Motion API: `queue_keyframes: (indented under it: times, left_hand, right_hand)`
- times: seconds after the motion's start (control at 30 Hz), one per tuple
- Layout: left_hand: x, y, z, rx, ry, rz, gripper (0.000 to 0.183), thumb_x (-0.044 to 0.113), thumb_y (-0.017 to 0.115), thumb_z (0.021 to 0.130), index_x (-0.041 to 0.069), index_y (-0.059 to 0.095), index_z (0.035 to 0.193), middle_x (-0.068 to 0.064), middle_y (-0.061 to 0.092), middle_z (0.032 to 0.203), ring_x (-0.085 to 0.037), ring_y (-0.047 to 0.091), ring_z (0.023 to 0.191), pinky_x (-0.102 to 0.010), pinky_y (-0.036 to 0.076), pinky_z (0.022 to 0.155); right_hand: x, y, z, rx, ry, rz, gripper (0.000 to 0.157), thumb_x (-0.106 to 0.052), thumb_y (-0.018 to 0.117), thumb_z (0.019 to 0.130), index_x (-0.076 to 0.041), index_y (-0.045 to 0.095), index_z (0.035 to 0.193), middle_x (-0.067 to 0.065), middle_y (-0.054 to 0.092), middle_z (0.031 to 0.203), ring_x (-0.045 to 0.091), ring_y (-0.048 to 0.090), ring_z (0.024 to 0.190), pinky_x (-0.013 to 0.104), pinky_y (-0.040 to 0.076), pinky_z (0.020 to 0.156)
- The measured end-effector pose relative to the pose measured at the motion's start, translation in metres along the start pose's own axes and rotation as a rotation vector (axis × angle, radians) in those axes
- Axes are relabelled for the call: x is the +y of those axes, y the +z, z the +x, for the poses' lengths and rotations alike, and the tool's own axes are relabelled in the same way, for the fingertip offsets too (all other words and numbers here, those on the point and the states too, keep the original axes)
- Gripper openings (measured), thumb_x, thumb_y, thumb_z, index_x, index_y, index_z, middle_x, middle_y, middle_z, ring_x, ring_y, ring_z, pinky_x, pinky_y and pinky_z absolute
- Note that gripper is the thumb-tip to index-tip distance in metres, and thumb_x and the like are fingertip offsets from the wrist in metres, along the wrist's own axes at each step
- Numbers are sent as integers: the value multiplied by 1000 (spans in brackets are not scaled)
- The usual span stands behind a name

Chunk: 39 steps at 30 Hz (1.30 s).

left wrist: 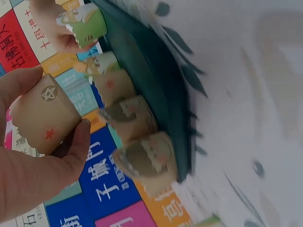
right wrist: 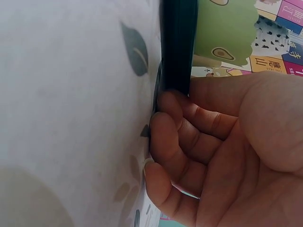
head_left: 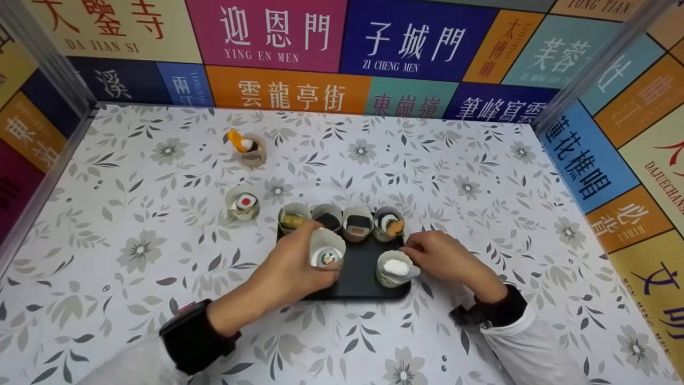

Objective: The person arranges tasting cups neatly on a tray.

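My left hand (head_left: 288, 264) grips a paper baking cup (left wrist: 45, 116) between thumb and fingers, above the front left of a black tray (head_left: 357, 275). A small sushi roll (head_left: 327, 258) sits inside that cup. On the tray's right side, my right hand (head_left: 446, 256) pinches the rim (right wrist: 179, 42), thumb on one side and curled fingers on the other. Along the tray's back edge stand several cups with sushi pieces, among them one with a dark-topped piece (head_left: 358, 222). Beside the right hand, a cup with a white filling (head_left: 395, 266) stands at the front right corner.
Left of the tray, a cup with a white, red-centred piece (head_left: 244, 203) stands on the flowered tablecloth (head_left: 160, 214). Farther back is a cup with an orange-topped piece (head_left: 251, 152). Printed panels (head_left: 278, 32) border the table at the back and sides.
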<state>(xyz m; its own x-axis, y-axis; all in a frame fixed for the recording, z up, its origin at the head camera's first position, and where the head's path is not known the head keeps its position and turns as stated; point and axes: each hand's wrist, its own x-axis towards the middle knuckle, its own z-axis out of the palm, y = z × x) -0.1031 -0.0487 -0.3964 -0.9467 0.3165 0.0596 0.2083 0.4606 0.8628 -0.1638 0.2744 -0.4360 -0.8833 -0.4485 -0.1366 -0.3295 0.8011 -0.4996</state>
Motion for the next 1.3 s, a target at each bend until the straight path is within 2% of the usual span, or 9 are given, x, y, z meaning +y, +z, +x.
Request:
queue_keyframes:
  times: [0.1,0.27,0.5,0.87,1.03,1.3]
  left_hand:
    - [5,11,7,-59,-3,21,66,11,88,75,2,53,130,-7,67,106,-21,65,91,-39,55,82]
    - [10,26,18,-150,-10,27,75,10,87,78,2,49,142,-11,67,118,-24,64,106,-40,53,93]
    - [7,41,27,-173,-5,36,79,-1,83,78,2,47,149,-16,61,138,-28,60,123,-41,50,102]
    - [5,51,35,-226,-32,102,83,-6,80,78,2,41,151,-22,53,149,-31,54,134,-41,45,111]
    - [8,54,36,-259,-43,164,81,-8,78,77,1,40,148,-22,56,142,-33,56,131,-42,47,109]
    - [3,62,35,-255,54,254,87,-15,72,72,-2,35,150,-27,59,131,-40,58,124,-47,50,104]
  right_hand:
    - [1,0,0,-3,0,-1,25,-21,67,101,-17,65,76,-10,52,65,10,50,60,32,41,61]
    - [2,0,0,1,-10,5,24,-20,67,101,-16,66,77,-10,53,65,10,51,61,32,42,61]
    - [2,1,1,1,-12,3,23,-21,67,101,-16,68,78,-9,56,67,11,52,63,33,43,62]
    - [3,1,1,-1,-15,9,23,-21,68,101,-17,68,78,-10,55,67,10,52,63,32,43,63]
    - [2,0,0,4,-19,1,26,-20,67,101,-17,64,75,-11,51,65,10,50,60,31,41,60]
    - [0,0,-1,10,-13,-8,25,-20,68,100,-17,65,76,-11,52,65,10,50,61,32,42,60]
